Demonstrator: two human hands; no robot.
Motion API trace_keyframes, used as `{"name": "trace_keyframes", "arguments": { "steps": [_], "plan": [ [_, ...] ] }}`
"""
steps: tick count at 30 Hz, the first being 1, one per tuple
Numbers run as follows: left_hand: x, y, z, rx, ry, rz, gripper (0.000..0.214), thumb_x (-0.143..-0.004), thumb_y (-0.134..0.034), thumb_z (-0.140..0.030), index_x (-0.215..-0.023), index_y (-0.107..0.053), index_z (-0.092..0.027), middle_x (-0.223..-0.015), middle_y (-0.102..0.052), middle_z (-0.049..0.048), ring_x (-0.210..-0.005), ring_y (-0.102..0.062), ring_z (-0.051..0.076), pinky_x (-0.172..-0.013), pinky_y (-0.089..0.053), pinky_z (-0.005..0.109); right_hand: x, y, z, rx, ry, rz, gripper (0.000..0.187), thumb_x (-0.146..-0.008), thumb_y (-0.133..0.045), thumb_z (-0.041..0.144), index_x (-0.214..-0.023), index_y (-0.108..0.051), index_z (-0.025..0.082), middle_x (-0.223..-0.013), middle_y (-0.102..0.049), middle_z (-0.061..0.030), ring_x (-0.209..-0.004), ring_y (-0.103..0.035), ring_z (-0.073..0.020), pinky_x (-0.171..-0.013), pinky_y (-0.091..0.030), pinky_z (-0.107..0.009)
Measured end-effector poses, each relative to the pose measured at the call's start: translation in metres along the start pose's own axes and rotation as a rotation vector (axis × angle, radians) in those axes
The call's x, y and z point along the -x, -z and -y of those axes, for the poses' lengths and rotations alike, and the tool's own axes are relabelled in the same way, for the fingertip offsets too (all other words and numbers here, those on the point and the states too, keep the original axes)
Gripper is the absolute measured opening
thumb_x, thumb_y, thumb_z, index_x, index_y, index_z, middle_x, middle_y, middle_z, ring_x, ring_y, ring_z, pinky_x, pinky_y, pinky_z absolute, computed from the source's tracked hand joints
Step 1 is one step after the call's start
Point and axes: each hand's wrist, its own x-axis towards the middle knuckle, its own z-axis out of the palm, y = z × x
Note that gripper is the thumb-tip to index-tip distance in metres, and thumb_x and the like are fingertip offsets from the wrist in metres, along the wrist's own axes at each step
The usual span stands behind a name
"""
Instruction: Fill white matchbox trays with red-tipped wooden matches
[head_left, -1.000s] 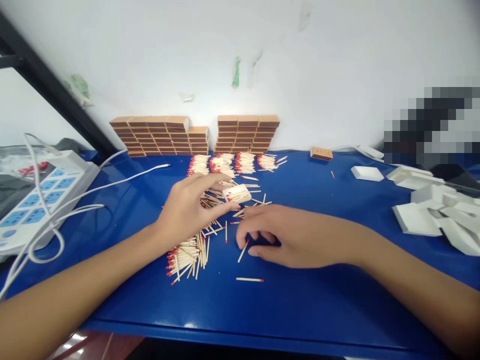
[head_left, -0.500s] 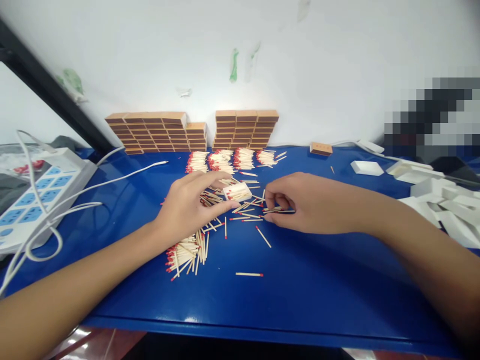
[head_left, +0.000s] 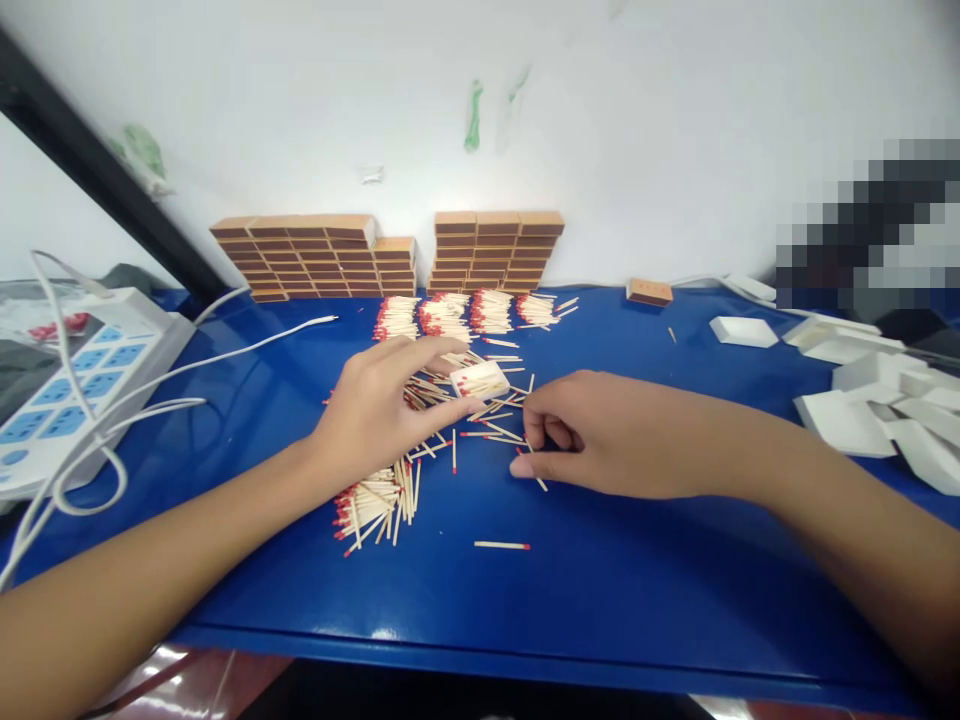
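Note:
My left hand [head_left: 382, 400] holds a small white matchbox tray [head_left: 480, 381] between thumb and fingers. The tray is tilted, and several red-headed matches lie inside it. Just right of the tray, low over the table, is my right hand [head_left: 592, 430], its fingers curled and its thumb brought near them. Part of a loose match [head_left: 541, 484] shows beneath that thumb; whatever the curled fingers hold is hidden. Loose matches [head_left: 491, 433] lie scattered between both hands. A heap of matches [head_left: 371, 508] sits below my left wrist, partly covered by it.
Stacked brown matchboxes [head_left: 315, 260] and a second stack [head_left: 495, 255] stand against the wall, with bundles of matches [head_left: 491, 312] in front. One matchbox [head_left: 649, 292] lies farther right. White trays [head_left: 862, 410] pile at the right. A power strip [head_left: 90, 380] and white cables are left.
My right hand has moved slightly toward me, and its thumb now covers part of a loose match. Matches seen between its fingers before are out of sight. My left hand keeps the tray.

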Motion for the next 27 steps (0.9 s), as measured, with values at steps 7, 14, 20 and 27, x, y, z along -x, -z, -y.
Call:
{"name": "trace_keyframes", "arguments": {
  "steps": [7, 14, 20, 27],
  "plan": [
    [0.000, -0.001, 0.000, -0.002, 0.000, 0.012, 0.049, -0.082, -0.086, -0.042, -0.124, -0.069, -0.023, -0.107, -0.080, -0.0002, -0.098, -0.077, 0.016, -0.094, -0.059, 0.028, 0.002, -0.004, -0.004, 0.052, -0.009, 0.011, 0.026, -0.099, -0.052, 0.044, -0.092, -0.068, 0.025, -0.097, -0.070, -0.0039, -0.079, -0.059, -0.0180, -0.067, -0.038, -0.030],
    [0.000, -0.001, 0.003, 0.009, 0.004, 0.041, 0.051, -0.082, -0.086, -0.041, -0.126, -0.068, -0.024, -0.110, -0.080, -0.0005, -0.097, -0.077, 0.015, -0.095, -0.059, 0.029, -0.006, 0.004, -0.019, 0.059, 0.034, -0.049, 0.032, -0.103, -0.047, 0.045, -0.092, -0.066, 0.022, -0.097, -0.069, -0.0049, -0.081, -0.058, -0.0182, -0.072, -0.038, -0.031],
    [0.001, 0.000, -0.001, 0.044, -0.065, 0.079, 0.055, -0.083, -0.084, -0.049, -0.128, -0.066, -0.024, -0.109, -0.080, 0.0018, -0.099, -0.077, 0.018, -0.094, -0.059, 0.032, -0.015, 0.001, -0.008, -0.125, 0.193, -0.317, 0.022, -0.104, -0.050, 0.037, -0.096, -0.061, 0.020, -0.086, -0.065, -0.0015, -0.074, -0.054, -0.0138, -0.069, -0.036, -0.028],
    [0.002, 0.001, -0.004, 0.083, -0.162, 0.107, 0.058, -0.085, -0.082, -0.047, -0.134, -0.061, -0.023, -0.112, -0.079, 0.0032, -0.102, -0.075, 0.018, -0.094, -0.058, 0.032, -0.023, -0.021, 0.006, -0.068, 0.243, -0.421, 0.016, -0.104, -0.052, 0.030, -0.099, -0.059, 0.017, -0.098, -0.064, -0.0039, -0.074, -0.053, -0.0116, -0.067, -0.035, -0.026]
  ]
}}
